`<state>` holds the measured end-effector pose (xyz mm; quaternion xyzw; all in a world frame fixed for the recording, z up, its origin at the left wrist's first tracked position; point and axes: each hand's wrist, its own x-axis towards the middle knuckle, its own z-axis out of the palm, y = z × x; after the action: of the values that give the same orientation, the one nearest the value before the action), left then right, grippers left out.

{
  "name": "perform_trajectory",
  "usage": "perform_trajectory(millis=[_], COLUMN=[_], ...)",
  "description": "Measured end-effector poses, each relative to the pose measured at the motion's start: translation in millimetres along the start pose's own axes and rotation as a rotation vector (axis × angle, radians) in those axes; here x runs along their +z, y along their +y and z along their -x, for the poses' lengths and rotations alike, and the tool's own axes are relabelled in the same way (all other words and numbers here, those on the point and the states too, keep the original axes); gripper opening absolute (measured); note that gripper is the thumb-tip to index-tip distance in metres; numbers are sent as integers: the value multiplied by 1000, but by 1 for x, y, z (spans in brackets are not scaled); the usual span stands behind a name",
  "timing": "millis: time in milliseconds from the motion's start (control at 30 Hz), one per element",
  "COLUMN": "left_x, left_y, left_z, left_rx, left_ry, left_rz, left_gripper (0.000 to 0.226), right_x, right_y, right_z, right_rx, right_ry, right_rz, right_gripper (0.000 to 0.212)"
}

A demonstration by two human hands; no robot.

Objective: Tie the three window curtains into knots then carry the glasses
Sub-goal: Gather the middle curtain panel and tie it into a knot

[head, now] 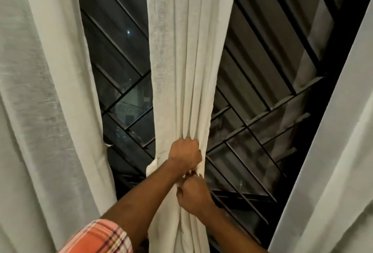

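We clench the bunched middle curtain (181, 71), left hand (185, 154) just above right hand (193, 195); no knot shows yet.

middle curtain (181, 71) between left curtain (50, 91) and right curtain (333, 152) | window grille (252, 91) behind all three

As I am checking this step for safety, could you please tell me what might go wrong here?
Both the left hand and right hand grip the middle curtain; a hard pull could strain its hanging. A loose flap beside the left wrist lies outside the grip, so the knot may slip.
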<state>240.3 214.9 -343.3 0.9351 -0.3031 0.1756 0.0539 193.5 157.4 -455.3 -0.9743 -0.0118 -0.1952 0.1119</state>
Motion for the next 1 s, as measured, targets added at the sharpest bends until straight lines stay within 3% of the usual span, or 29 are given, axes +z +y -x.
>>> perform_trajectory(millis=[67, 133, 233, 333, 467, 567, 667, 833, 900, 1000], left_x=[0, 0, 0, -3, -11, -10, -8, -5, -3, -3], left_y=[-11, -22, -30, -23, 0, 9, 10, 6, 7, 11], left_z=[2, 3, 5, 9, 22, 31, 41, 53, 59, 69], left_rx=[-13, -29, -37, -8, 123, 140, 166, 203, 233, 337], left_ry=[11, 13, 10, 5, 13, 6, 50, 71, 46, 11], left_rz=[29, 45, 35, 18, 31, 50, 36, 103, 93, -99], left_gripper=[32, 34, 35, 36, 39, 46, 38, 36, 46, 52], right_x=[7, 6, -13, -52, -96, -110, -112, -114, -118, -121], right_y=[15, 29, 33, 14, -17, -23, -15, -26, -39, -49], right_z=[22, 41, 45, 26, -7, -24, -27, -12, -8, -8], right_rx=[-158, -228, -46, 115, 249, 334, 400, 339, 300, 342], right_ry=[-31, 128, 483, 666, 601, 523, 479, 338, 302, 290], right_rz=[76, 16, -211, -372, -510, -475, -478, -603, -613, -488], right_gripper=[23, 19, 11, 23, 47, 44, 44, 72, 80, 72])
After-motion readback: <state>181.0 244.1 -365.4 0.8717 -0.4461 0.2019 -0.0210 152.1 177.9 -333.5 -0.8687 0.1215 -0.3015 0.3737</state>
